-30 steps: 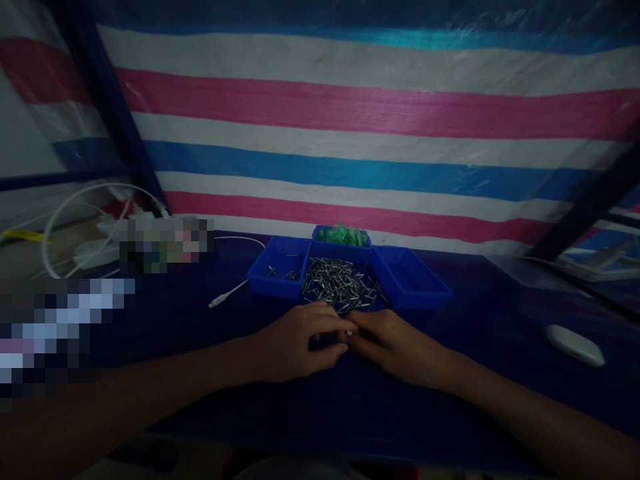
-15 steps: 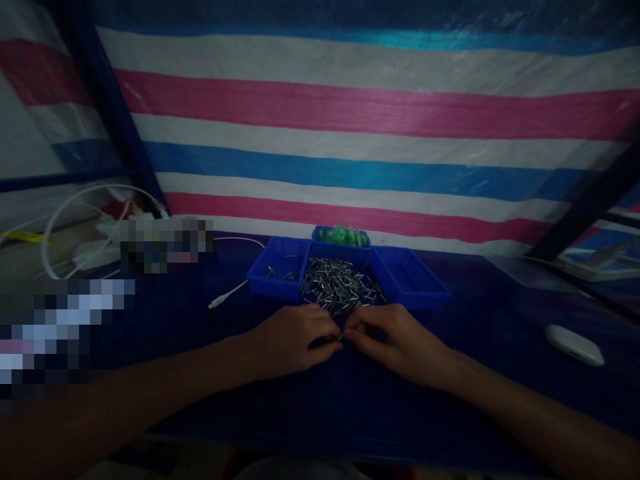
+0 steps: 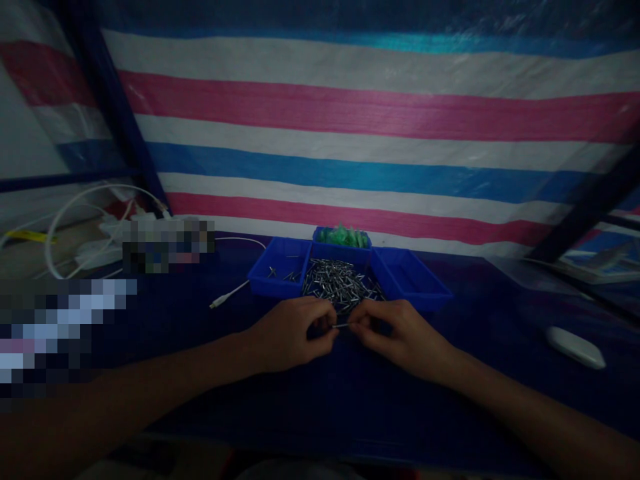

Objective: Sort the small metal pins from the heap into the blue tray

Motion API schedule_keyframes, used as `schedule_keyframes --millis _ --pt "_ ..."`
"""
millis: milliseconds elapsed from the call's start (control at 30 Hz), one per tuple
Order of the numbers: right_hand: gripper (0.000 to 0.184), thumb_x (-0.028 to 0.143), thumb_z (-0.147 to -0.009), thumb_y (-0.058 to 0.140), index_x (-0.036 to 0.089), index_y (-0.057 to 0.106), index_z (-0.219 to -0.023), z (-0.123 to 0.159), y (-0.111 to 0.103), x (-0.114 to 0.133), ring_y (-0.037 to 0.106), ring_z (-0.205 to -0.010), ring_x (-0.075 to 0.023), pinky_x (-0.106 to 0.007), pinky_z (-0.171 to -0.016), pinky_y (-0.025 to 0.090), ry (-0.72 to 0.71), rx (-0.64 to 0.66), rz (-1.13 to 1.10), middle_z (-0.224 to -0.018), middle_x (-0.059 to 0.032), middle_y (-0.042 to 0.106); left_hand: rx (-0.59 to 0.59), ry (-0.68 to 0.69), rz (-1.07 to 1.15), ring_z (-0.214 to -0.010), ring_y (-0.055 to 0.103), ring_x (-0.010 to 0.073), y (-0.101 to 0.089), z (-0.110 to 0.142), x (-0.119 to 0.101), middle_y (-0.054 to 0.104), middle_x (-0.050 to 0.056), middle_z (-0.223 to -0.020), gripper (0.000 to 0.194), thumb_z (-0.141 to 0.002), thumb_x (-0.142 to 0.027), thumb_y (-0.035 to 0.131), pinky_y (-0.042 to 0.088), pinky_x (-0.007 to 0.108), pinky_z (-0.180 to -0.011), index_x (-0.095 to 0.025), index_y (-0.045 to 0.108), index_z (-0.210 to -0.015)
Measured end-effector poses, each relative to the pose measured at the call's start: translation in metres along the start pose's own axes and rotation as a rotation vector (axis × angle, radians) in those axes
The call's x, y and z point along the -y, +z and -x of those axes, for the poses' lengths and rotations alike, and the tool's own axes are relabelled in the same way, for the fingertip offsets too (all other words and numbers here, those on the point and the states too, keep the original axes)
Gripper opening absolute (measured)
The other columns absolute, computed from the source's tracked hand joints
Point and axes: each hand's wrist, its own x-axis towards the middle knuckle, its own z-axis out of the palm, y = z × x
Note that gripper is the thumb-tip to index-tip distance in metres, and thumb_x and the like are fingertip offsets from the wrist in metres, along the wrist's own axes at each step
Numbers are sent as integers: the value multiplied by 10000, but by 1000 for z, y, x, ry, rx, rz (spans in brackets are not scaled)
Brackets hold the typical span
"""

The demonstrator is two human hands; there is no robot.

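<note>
Between my two hands lies a thin silvery metal pin [image 3: 341, 325], nearly level and above the dark blue table. My right hand [image 3: 397, 333] pinches its right end between thumb and fingertips. My left hand [image 3: 297, 333] has its fingers curled at the pin's left end, fingertips closed about it. Just beyond my hands, a heap of similar metal pins [image 3: 337, 283] lies among blue trays. A few loose pins rest in the left blue tray [image 3: 275, 290]. The exact shape of the pin's ends is too dark to make out.
The back blue tray [image 3: 345, 249] holds green plastic pieces [image 3: 343, 235]. A right blue tray [image 3: 415, 293] stands beside the heap. A white cable plug [image 3: 220, 301] lies left, a white rounded case [image 3: 575, 347] right. A striped sheet [image 3: 380, 113] hangs behind the table.
The pin has turned from slanting to nearly level, and more of it shows between my fingertips. Both hands have shifted slightly, leaving a wider gap between them.
</note>
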Motion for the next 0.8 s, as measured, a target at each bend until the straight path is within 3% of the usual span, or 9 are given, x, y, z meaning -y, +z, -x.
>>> schedule_keyframes --millis 200,400,633,800 --pt "96 196 -813 494 165 584 -816 0 0 -1 484 -539 -86 -198 -503 365 11 17 -9 -624 32 544 -50 -20 92 -569 467 73 -2 -1 -4 538 -30 -703 46 -763 -184 559 374 191 -540 -161 525 -784" --pt "78 160 -829 467 166 541 -804 2 5 -3 448 -528 -71 -182 -496 337 -59 110 -17 -619 47 502 -11 42 222 -609 489 75 2 -1 -7 572 -21 -741 67 -785 -222 579 392 188 -568 -171 569 -828" --pt "105 117 -825 470 165 493 -735 1 10 -5 439 -520 -62 -181 -494 312 -95 146 10 -601 57 474 0 127 159 -669 498 96 2 0 -6 590 -10 -749 69 -803 -218 566 400 206 -616 -170 578 -851" --pt "89 154 -845 465 165 524 -779 0 7 -6 462 -532 -68 -184 -505 334 -78 130 15 -622 46 508 -47 88 97 -661 507 105 1 -1 -6 595 -8 -741 72 -799 -211 547 413 226 -628 -173 582 -849"
